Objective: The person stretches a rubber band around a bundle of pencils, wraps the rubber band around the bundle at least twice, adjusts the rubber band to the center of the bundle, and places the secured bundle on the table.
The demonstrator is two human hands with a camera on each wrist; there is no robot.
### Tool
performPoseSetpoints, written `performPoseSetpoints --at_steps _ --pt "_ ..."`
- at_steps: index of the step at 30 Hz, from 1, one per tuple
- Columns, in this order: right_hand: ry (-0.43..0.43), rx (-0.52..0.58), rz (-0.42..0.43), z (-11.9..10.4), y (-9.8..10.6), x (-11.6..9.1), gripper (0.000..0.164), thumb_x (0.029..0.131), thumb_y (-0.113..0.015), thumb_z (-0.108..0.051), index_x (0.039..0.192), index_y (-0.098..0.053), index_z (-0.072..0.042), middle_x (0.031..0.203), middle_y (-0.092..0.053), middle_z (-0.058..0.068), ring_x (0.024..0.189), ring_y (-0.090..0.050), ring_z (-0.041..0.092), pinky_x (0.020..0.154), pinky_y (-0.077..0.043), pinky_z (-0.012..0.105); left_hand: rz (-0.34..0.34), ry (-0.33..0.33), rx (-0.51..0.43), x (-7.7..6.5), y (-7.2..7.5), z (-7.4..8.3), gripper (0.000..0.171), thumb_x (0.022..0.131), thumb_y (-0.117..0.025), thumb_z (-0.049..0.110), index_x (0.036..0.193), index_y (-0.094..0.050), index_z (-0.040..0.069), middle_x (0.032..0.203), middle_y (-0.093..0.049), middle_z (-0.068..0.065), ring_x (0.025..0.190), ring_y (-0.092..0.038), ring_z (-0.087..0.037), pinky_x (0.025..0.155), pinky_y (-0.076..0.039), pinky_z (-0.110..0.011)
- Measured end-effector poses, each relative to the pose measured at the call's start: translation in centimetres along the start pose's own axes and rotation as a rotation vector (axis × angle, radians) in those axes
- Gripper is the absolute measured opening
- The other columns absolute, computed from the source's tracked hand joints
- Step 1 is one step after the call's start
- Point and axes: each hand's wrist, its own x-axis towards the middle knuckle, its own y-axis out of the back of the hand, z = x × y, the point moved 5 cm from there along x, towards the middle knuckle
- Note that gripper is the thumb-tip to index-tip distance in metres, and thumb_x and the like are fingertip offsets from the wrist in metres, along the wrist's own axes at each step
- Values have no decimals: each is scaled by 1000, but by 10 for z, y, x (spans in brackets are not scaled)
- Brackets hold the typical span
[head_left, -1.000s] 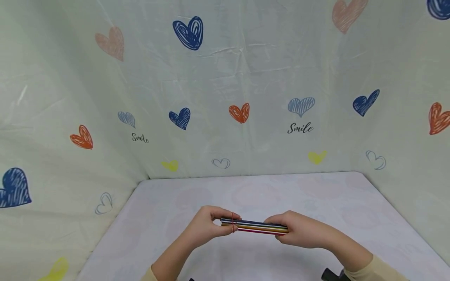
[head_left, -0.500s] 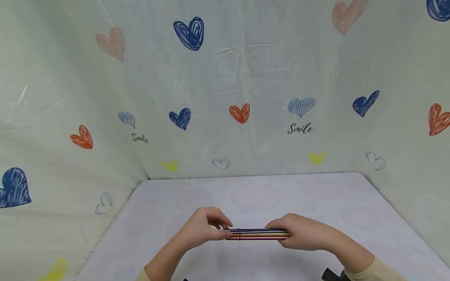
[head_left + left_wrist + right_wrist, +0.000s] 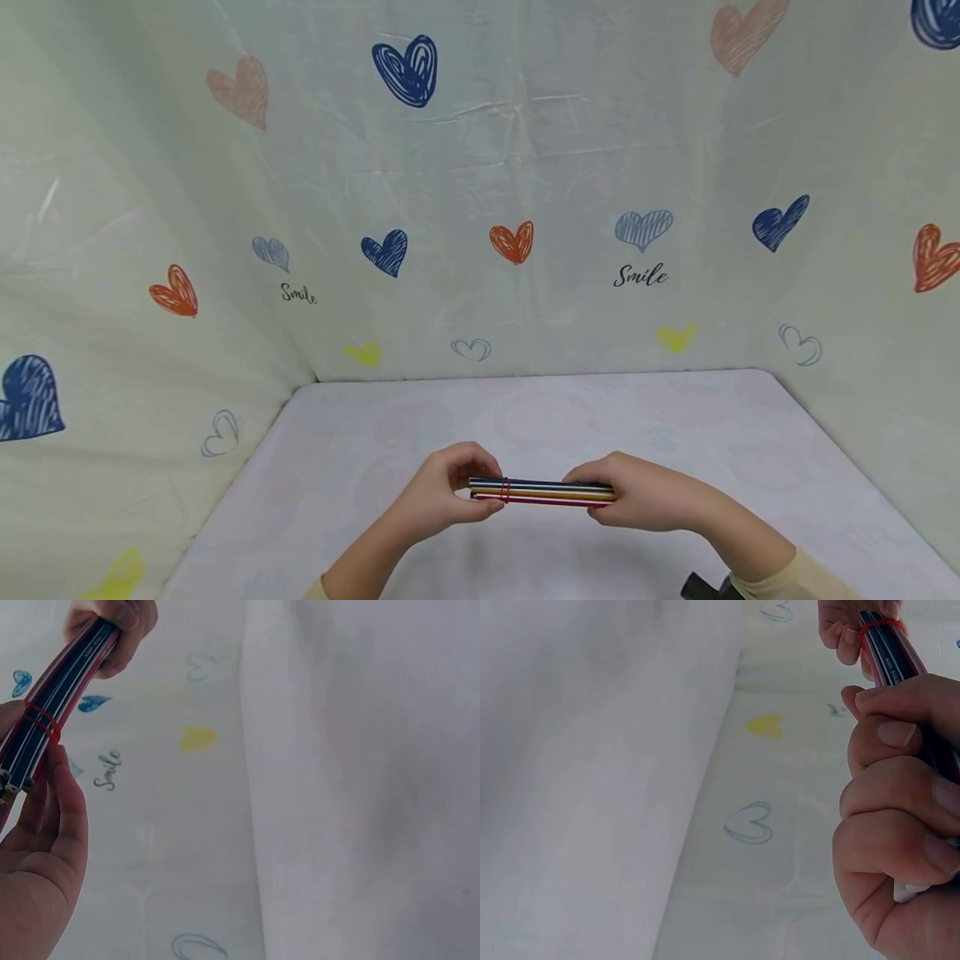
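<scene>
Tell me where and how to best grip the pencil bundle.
Probably pinch the pencil bundle from above, mid-length: it is long, narrow and roughly level, and the stretch between the red band and the right hand is uncovered. The left hand is at the banded end.

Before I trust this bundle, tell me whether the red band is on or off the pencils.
On: the red band loops around the pencils near the left hand.
</scene>
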Motion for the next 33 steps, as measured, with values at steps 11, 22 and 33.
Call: performPoseSetpoints --at_steps 11,22,33 --pt "-24 13 18 0 -1 2 39 82 -60 7 103 -70 -25 74 -61 -13 61 -50 1 54 -44 21 66 80 17 4 -11 -1 32 72 -87 10 92 -62 13 90 -64 -5 77 -67 -19 65 -56 -30" --pt "-74 109 118 4 2 4 24 82 -75 -11 104 -70 -20 88 -65 -2 61 -56 8 53 -49 27 130 49 77 13 -17 -1 24 73 -87 14 91 -71 18 91 -64 0 79 -62 -18 67 -55 -29" --pt "122 261 398 10 16 -6 31 85 -75 -9 114 -66 -13 103 -66 7 86 -62 19 65 -54 33 252 147 -67 12 2 -6 28 71 -87 8 93 -69 8 87 -67 -7 73 -63 -18 64 -52 -27"
